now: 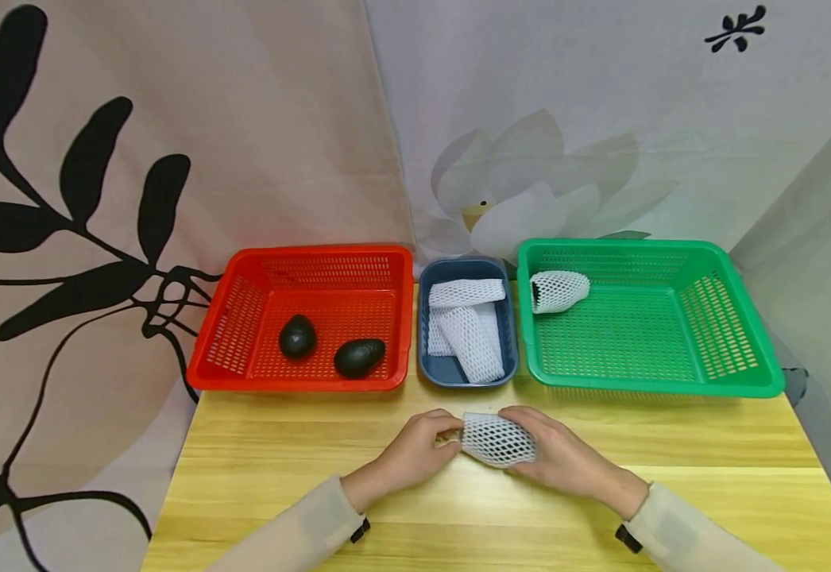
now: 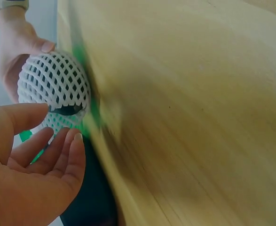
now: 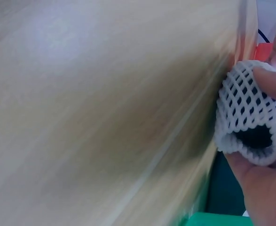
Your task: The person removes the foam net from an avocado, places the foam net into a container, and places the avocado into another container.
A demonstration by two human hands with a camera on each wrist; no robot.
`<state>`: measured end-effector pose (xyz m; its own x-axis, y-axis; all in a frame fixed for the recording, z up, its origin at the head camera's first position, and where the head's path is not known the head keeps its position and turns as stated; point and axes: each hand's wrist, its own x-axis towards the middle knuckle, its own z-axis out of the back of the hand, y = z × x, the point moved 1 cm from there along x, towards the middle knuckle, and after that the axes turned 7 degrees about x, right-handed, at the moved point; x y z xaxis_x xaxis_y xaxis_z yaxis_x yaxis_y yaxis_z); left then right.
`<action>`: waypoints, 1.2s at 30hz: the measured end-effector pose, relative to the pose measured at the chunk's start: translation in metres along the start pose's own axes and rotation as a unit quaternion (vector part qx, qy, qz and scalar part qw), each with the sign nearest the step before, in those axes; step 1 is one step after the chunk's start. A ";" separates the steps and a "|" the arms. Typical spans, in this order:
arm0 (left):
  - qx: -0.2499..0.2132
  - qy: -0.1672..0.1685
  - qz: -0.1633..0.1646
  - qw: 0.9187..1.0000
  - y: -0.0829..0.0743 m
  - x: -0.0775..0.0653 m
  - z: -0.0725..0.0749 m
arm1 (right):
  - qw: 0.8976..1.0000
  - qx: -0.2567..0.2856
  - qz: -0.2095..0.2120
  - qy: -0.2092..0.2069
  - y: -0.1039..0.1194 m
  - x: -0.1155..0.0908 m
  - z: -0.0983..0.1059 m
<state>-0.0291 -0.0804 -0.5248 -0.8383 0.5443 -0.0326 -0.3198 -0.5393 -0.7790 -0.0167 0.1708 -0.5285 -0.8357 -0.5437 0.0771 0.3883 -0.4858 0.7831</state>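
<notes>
An avocado in a white foam net [image 1: 499, 439] is held low over the table in front of the blue bin. My right hand [image 1: 562, 457] grips it from the right, its thumb and fingers round the net. At the net's left end is my left hand [image 1: 423, 451], with the thumb tip at the rim and the loosely bent fingers below, apart from the thumb. Through the mesh and the end opening in the left wrist view, the dark avocado [image 2: 68, 110] shows. The right wrist view looks into the other end, where the avocado [image 3: 256, 137] is dark inside.
A red basket [image 1: 301, 384] at the left holds two bare avocados [image 1: 360, 357]. In the small blue bin [image 1: 426, 373] lie several foam nets [image 1: 469, 342]. At the right a green basket [image 1: 644, 385] contains one netted avocado [image 1: 560, 291]. A curtain [image 1: 280, 119] hangs behind them.
</notes>
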 end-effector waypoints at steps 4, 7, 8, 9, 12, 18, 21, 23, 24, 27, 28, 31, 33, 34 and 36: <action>-0.006 0.001 -0.003 1.000 -0.001 0.001 0.000 | 1.000 0.021 -0.008 -0.003 -0.001 0.000 0.001; -0.002 -0.002 -0.015 1.000 -0.001 0.001 -0.001 | 0.999 0.033 -0.011 -0.005 -0.001 -0.001 0.001; 0.000 -0.004 -0.018 1.000 -0.001 0.001 -0.001 | 0.999 0.036 -0.011 -0.005 -0.001 -0.001 0.001; 0.002 -0.005 -0.021 1.000 -0.001 0.002 -0.001 | 0.999 0.037 -0.012 -0.005 -0.001 -0.001 0.001; -0.003 -0.007 -0.022 1.000 -0.002 0.002 -0.003 | 0.999 0.042 -0.015 -0.003 0.000 -0.001 0.002; -0.012 -0.002 -0.009 1.000 -0.003 0.003 -0.004 | 0.998 0.053 -0.030 0.003 0.000 0.000 0.003; -0.011 -0.002 -0.011 1.000 -0.002 0.004 -0.006 | 0.998 0.057 -0.034 0.003 -0.001 -0.001 0.002; -0.008 -0.002 -0.014 1.000 -0.001 0.004 -0.006 | 0.998 0.056 -0.035 0.001 -0.002 -0.001 0.002; -0.005 -0.002 -0.015 1.000 -0.001 0.004 -0.006 | 0.998 0.054 -0.034 0.001 -0.002 -0.001 0.002; 0.005 0.000 -0.017 1.000 -0.001 0.005 -0.007 | 0.998 0.049 -0.032 0.000 -0.002 -0.001 0.002; 0.010 0.001 -0.016 1.000 -0.001 0.005 -0.007 | 0.998 0.048 -0.032 0.001 -0.003 -0.001 0.002; 0.024 0.004 -0.015 1.000 -0.001 0.006 -0.008 | 0.998 0.051 -0.034 0.003 -0.002 -0.001 0.003; 0.031 0.007 -0.011 0.999 -0.002 0.006 -0.008 | 0.998 0.053 -0.037 0.003 -0.002 -0.001 0.003; 0.032 0.008 -0.010 0.999 -0.001 0.006 -0.008 | 0.998 0.054 -0.039 0.004 -0.002 -0.001 0.003; 0.040 0.011 -0.010 0.999 -0.001 0.006 -0.008 | 0.998 0.055 -0.041 0.003 -0.002 -0.001 0.004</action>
<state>-0.0307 -0.0712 -0.5290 -0.8221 0.5684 -0.0314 -0.3715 -0.5776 -0.7269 -0.0177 0.1751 -0.5275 -0.8603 -0.5098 0.0060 0.2731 -0.4508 0.8498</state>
